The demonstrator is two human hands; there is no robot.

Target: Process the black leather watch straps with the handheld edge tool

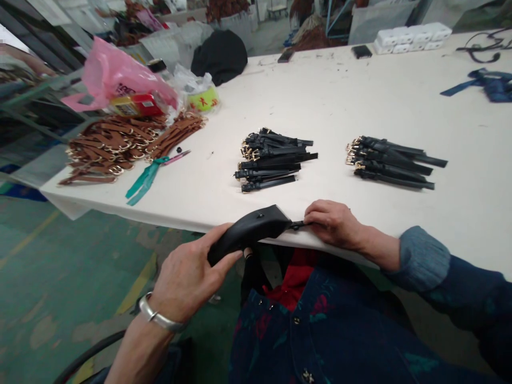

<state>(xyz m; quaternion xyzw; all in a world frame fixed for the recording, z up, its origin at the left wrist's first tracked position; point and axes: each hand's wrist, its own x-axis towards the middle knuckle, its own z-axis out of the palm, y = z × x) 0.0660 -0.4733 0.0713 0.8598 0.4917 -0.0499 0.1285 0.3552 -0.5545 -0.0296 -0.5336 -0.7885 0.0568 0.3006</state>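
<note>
My left hand [188,269], with a silver bangle at the wrist, is closed around a black curved handheld tool [252,229] that looks like an electric hair clipper. The clipper's wide front end points right, at the table's front edge. In a pinch, my right hand [334,221] holds a short black leather strap [296,225]. That strap's end meets the front of the clipper; the rest is hidden by my fingers. Behind my hands lie two piles of black buckle straps, one in the middle [276,160] and one to the right [394,162], with gold buckles facing left.
Brown buckle straps [116,141] are heaped on the white table [320,101] at the left, near teal-handled scissors [146,178]. Behind them are a pink plastic bag [120,72] and a black cap [220,56]. White rolls [414,37] stand at the back right.
</note>
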